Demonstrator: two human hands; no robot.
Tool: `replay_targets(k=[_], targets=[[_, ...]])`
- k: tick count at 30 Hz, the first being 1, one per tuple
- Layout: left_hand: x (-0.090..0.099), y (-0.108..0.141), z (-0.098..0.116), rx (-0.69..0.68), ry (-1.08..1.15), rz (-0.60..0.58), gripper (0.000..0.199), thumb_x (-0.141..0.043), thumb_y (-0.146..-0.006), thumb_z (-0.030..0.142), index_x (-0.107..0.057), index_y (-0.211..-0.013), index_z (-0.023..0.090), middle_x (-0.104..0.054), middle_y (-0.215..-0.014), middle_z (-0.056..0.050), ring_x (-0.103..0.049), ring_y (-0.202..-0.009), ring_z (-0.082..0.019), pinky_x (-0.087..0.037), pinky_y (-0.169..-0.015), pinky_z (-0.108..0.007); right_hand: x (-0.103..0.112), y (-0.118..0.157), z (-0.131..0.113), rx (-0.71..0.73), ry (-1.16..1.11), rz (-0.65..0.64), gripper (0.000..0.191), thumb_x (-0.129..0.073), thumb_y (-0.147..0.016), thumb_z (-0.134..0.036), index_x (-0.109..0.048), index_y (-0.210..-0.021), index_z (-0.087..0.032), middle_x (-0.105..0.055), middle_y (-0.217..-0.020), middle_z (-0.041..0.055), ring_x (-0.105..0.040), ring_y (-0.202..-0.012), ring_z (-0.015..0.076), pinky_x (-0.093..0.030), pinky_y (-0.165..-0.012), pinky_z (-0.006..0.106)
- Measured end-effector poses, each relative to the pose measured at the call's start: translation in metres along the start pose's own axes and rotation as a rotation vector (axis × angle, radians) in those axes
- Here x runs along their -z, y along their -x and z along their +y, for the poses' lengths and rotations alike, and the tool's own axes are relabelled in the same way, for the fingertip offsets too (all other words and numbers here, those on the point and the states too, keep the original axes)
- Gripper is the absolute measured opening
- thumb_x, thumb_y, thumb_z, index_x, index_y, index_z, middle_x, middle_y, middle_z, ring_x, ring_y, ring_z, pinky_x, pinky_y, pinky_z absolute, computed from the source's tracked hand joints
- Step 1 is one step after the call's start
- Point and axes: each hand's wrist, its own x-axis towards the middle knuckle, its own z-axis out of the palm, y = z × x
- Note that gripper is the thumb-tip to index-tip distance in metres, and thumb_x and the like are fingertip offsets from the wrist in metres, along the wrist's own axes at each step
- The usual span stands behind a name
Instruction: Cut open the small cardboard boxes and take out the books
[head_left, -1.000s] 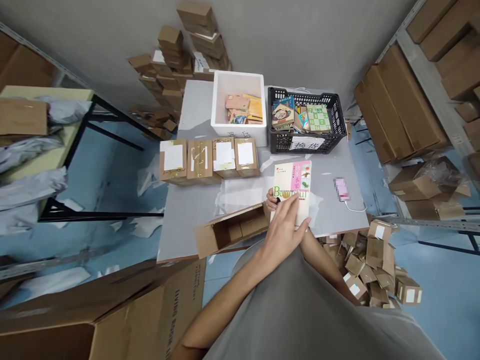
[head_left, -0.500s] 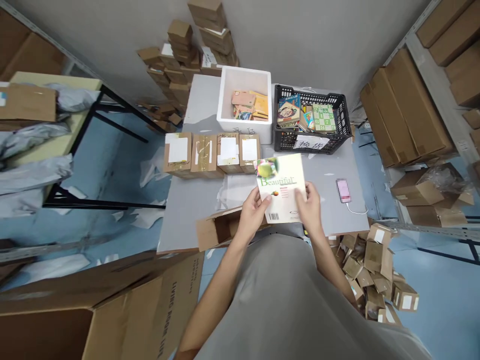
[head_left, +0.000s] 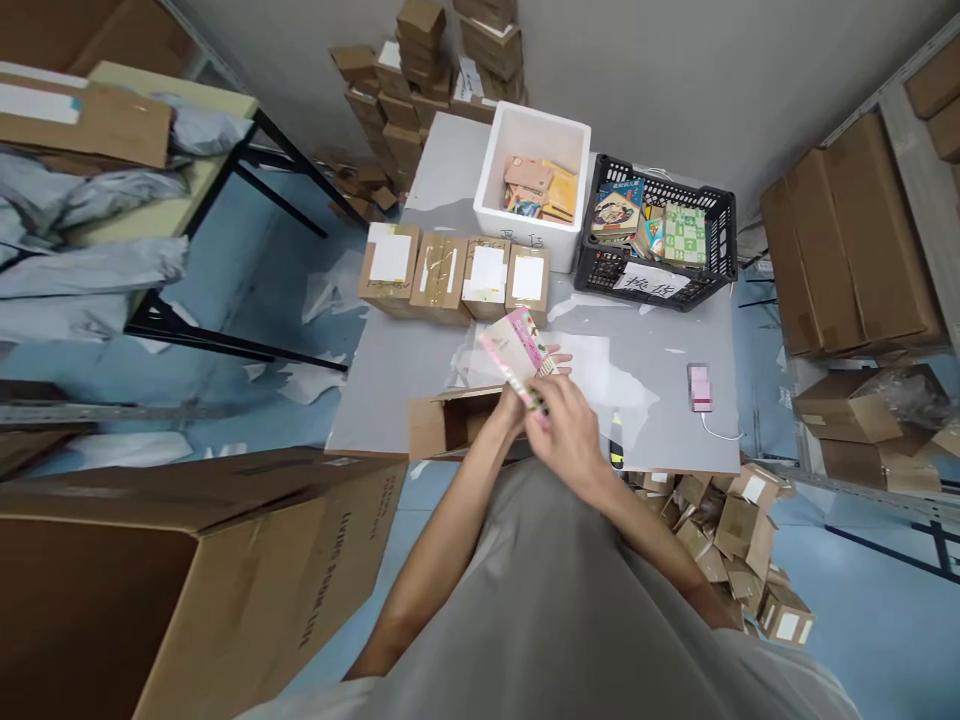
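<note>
A thin book point(head_left: 511, 338) with a pale cover and pink strip is tilted above the near part of the table, slightly blurred. My left hand point(head_left: 513, 406) supports it from beneath; its fingertips show past the right edge. My right hand point(head_left: 564, 418) has its fingers closed on the near edge and covers that corner. Just below and left of the hands, an open cardboard box point(head_left: 427, 428) lies on the table, partly hidden by my left forearm. A yellow-and-black utility knife point(head_left: 616, 446) rests right of my right hand.
Several taped boxes point(head_left: 442, 283) line the grey table point(head_left: 382, 370). Behind stand a white foam box point(head_left: 486, 215) and a black crate point(head_left: 731, 235), both holding books. A phone point(head_left: 700, 388) lies right. A large open carton point(head_left: 300, 570) stands lower left; small boxes point(head_left: 742, 530) heap lower right.
The book has turned from its flat "Beautiful" side to a tilted pink-striped side. My right hand has moved left to the near edge, and my left hand has slid beneath. The view has shifted.
</note>
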Motion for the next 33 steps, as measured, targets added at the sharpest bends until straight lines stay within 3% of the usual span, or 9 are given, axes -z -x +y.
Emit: replay_targets(k=[4, 7, 13, 16, 18, 21, 24, 28, 33], targets=[[0.018, -0.033, -0.018, 0.033, 0.405, -0.106, 0.035, -0.078, -0.094, 0.046, -0.080, -0.113, 0.017, -0.086, -0.101, -0.010, -0.080, -0.089, -0.021, -0.069, -0.088, -0.035, 0.015, -0.011, 0.062, -0.301, -0.306, 0.243, 0.032, -0.060, -0.107, -0.041, -0.073, -0.129, -0.021, -0.082, -0.127, 0.0135, -0.075, -0.115, 0.0296, -0.060, -0.104, 0.041], [0.024, -0.038, -0.028, 0.101, 0.626, -0.138, 0.048, -0.098, -0.073, 0.051, -0.079, -0.102, 0.018, -0.086, -0.103, -0.012, -0.081, -0.095, -0.026, -0.067, -0.095, -0.040, 0.020, -0.017, 0.096, -0.413, -0.496, 0.249, 0.036, -0.072, -0.096, -0.052, -0.075, -0.115, -0.022, -0.085, -0.119, 0.0130, -0.078, -0.110, 0.0304, -0.061, -0.105, 0.044], [0.035, -0.026, -0.015, -0.165, 0.482, -0.021, 0.028, -0.092, -0.083, 0.049, -0.080, -0.080, 0.024, -0.084, -0.124, -0.014, -0.072, -0.142, -0.036, -0.055, -0.124, -0.056, 0.036, -0.006, 0.091, -0.260, -0.621, 0.285, 0.029, -0.091, -0.086, -0.054, -0.080, -0.091, -0.028, -0.087, -0.125, 0.0105, -0.071, -0.142, 0.0351, -0.045, -0.130, 0.059], [0.043, -0.020, -0.007, -0.213, 0.422, -0.032, 0.023, -0.086, -0.091, 0.047, -0.082, -0.081, 0.027, -0.085, -0.127, -0.012, -0.069, -0.147, -0.036, -0.053, -0.127, -0.058, 0.042, 0.001, 0.085, -0.233, -0.650, 0.328, 0.027, -0.091, -0.088, -0.055, -0.081, -0.088, -0.030, -0.088, -0.125, 0.0096, -0.071, -0.144, 0.0353, -0.045, -0.130, 0.061], [0.044, -0.017, -0.007, -0.151, 0.423, -0.038, 0.024, -0.087, -0.089, 0.048, -0.084, -0.096, 0.026, -0.086, -0.122, -0.011, -0.074, -0.140, -0.035, -0.056, -0.124, -0.054, 0.043, 0.005, 0.087, -0.231, -0.653, 0.342, 0.024, -0.087, -0.092, -0.053, -0.083, -0.094, -0.030, -0.088, -0.124, 0.0095, -0.073, -0.140, 0.0339, -0.047, -0.128, 0.058], [0.039, -0.018, -0.014, 0.008, 0.489, -0.045, 0.057, -0.094, -0.081, 0.047, -0.075, -0.129, 0.023, -0.085, -0.105, -0.007, -0.083, -0.105, -0.027, -0.066, -0.099, -0.041, 0.044, 0.008, 0.094, -0.313, -0.628, 0.364, 0.035, -0.084, -0.093, -0.050, -0.082, -0.119, -0.027, -0.088, -0.117, 0.0091, -0.078, -0.123, 0.0300, -0.056, -0.115, 0.050], [0.032, -0.020, -0.023, 0.106, 0.551, -0.085, 0.065, -0.095, -0.079, 0.052, -0.066, -0.131, 0.025, -0.080, -0.093, -0.001, -0.074, -0.072, -0.017, -0.061, -0.069, -0.028, 0.046, 0.009, 0.100, -0.426, -0.669, 0.308, 0.058, -0.085, -0.091, -0.053, -0.072, -0.141, -0.026, -0.086, -0.106, 0.0063, -0.078, -0.099, 0.0251, -0.061, -0.093, 0.040], [0.031, -0.020, -0.028, 0.133, 0.585, -0.140, 0.050, -0.083, -0.090, 0.065, -0.074, -0.111, 0.021, -0.079, -0.097, -0.006, -0.070, -0.070, -0.016, -0.056, -0.060, -0.026, 0.050, 0.013, 0.105, -0.533, -0.779, 0.173, 0.046, -0.079, -0.093, -0.062, -0.080, -0.119, -0.024, -0.084, -0.098, 0.0042, -0.075, -0.084, 0.0225, -0.058, -0.073, 0.033], [0.032, -0.020, -0.026, 0.151, 0.620, -0.238, 0.063, -0.095, -0.079, 0.063, -0.075, -0.119, 0.019, -0.081, -0.096, -0.007, -0.073, -0.070, -0.018, -0.058, -0.061, -0.029, 0.047, 0.017, 0.107, -0.598, -0.892, 0.109, 0.051, -0.088, -0.084, -0.066, -0.080, -0.111, -0.024, -0.083, -0.082, 0.0015, -0.076, -0.069, 0.0204, -0.062, -0.072, 0.035]])
